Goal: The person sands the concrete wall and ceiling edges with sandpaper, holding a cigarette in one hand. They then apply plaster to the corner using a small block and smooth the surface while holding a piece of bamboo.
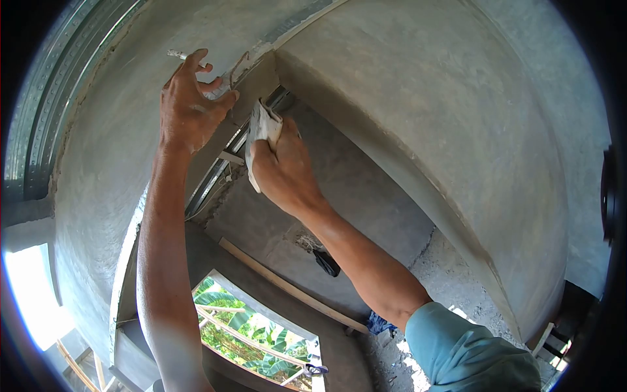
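My left hand (186, 111) is raised near the top edge of the opening in the grey plastered wall, its thumb apart from the bent fingers. A short, whitish stick (176, 53) pokes out from between those fingers. Just right of the hand, a thin hooked wire (239, 67) stands out at the opening's corner. My right hand (287, 171) grips a folded, plaster-smeared grey-white piece (266, 124) below that corner, thumb across its face; I cannot tell what it is.
A long metal channel (212, 179) runs beyond the opening. Lower down, a wooden strip (287, 282) lies above a window (251, 333) with green leaves outside. Ribbed metal sheet (49, 104) borders the wall at upper left. Rubble (450, 281) covers the floor at lower right.
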The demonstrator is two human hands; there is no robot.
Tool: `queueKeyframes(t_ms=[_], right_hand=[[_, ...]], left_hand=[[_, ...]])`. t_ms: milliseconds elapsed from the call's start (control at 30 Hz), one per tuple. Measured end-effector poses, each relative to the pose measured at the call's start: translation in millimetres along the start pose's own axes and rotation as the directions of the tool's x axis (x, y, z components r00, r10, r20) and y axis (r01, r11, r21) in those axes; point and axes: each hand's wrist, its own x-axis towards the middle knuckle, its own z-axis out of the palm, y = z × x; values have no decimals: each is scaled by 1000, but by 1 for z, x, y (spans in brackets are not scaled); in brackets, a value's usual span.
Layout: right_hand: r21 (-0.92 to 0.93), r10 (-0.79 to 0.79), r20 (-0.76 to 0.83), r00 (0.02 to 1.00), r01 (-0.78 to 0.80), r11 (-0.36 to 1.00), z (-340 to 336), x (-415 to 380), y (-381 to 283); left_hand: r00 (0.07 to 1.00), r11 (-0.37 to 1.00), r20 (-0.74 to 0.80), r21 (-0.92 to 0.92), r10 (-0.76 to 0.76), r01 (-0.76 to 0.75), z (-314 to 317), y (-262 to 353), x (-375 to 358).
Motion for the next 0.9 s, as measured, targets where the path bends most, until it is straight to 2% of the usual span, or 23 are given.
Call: queueKeyframes(t_ms=[67,100,167,233,333,400,433,500,633,700,733,800,833,900], right_hand=[[151,126,-54,991,-116,982,2,-18,27],[157,128,-50,991,-119,980,1,-16,34],[384,368,167,915,-404,830,-3,0,45],[380,358,206,911,-412,828,-3,17,43],[388,299,131,945,-326,862,8,48,48],[269,243,29,970,-242,932,16,66,56],[272,238,28,971,-236,933,17,68,54],[359,286,59,957,-287,888,18,73,48],[310,331,14,944,-319,896,23,84,34],[401,455,73,888,-444,802,16,83,15],[402,452,69,889,-440,803,17,80,17],[160,148,-63,987,-137,978,21,71,24],[161,147,-67,987,-135,978,19,64,19],[148,7,-82,997,5,989,14,44,13]], left_hand=[[1000,1000,-10,-8,-5,5,2,-3,-1],[1000,1000,-9,-1,-8,8,2,-2,-2],[1000,1000,-4,16,-4,4,0,0,-2],[1000,1000,-6,10,4,-4,0,-1,-1],[1000,1000,-8,21,19,-19,3,-3,0],[1000,999,-12,46,25,-25,3,-4,1],[1000,999,-5,29,15,-14,3,-3,1],[1000,1000,0,15,9,-9,2,-2,1],[1000,1000,10,-13,-20,20,2,-1,0],[1000,1000,12,-14,-24,24,0,1,0],[1000,1000,12,-5,-24,24,-1,4,-1],[1000,1000,6,2,-16,16,-2,6,0],[1000,1000,9,-18,-23,24,-1,4,1],[999,999,24,-38,-31,32,0,3,1]])
